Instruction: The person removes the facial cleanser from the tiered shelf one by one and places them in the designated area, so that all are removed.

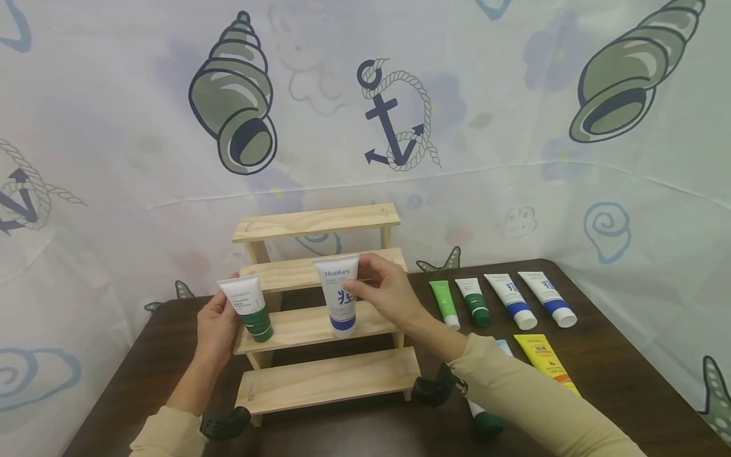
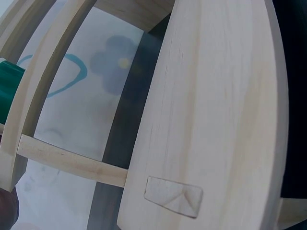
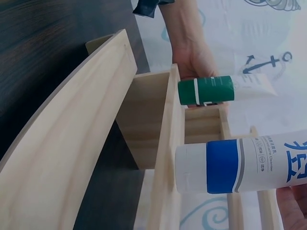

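A four-step wooden shelf (image 1: 331, 381) stands on a dark table. My left hand (image 1: 224, 314) grips a white tube with a green cap (image 1: 251, 308), cap down at the left end of the second step from the bottom. My right hand (image 1: 374, 293) pinches a white tube with a blue band (image 1: 341, 295), upright with its cap on the same step near the middle. The right wrist view shows the blue-banded tube (image 3: 240, 165) against the step's edge, with the green-capped tube (image 3: 216, 89) and the left hand (image 3: 192, 57) beyond. The left wrist view shows mostly shelf boards (image 2: 216, 110) and a green cap (image 2: 7, 91).
To the right of the shelf lie a green tube (image 1: 444, 303), a white-green tube (image 1: 473, 300) and two white-blue tubes (image 1: 511, 299) (image 1: 548, 298). Nearer lie a yellow tube (image 1: 545, 358) and a dark-capped tube (image 1: 485, 422) partly under my right forearm. A printed cloth backs the table.
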{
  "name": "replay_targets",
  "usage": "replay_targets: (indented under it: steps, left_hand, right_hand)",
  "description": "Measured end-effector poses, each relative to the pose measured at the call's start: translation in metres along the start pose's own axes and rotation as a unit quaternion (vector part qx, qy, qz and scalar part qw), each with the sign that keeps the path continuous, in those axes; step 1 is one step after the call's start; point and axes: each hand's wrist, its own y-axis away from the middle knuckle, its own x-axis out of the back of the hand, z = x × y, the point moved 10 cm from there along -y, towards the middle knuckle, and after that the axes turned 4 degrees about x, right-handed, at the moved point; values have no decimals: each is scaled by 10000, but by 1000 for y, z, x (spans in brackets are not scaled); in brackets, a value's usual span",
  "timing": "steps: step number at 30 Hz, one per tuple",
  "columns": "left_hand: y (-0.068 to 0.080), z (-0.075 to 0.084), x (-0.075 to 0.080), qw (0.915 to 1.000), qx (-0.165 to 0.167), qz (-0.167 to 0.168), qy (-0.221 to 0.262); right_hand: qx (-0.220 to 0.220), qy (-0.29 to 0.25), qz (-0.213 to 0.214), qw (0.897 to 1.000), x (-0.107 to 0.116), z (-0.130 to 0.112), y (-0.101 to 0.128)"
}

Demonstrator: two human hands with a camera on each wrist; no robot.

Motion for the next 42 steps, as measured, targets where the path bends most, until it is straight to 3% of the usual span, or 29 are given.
replay_targets:
  steps: [14,23,31,38,42]
  left_hand:
    - [3,0,-2,9999,4,-138,-26]
    - [3,0,-1,9999,62,-77,-34]
    - [4,0,0,10000,38,-25,-78]
    - [2,-2,1,9999,31,22,-93]
    - [2,-1,0,9999,-12,41,-130]
  right_hand:
    - [14,235,220,9995,42,-13,12]
    - [-502,553,484,9960,79,-7,27]
    - [-605,721,774,9925,114,-3,39]
    - [-1092,936,1130,9831,146,7,54]
    - [-1137,1048,1241,9801,164,8,64]
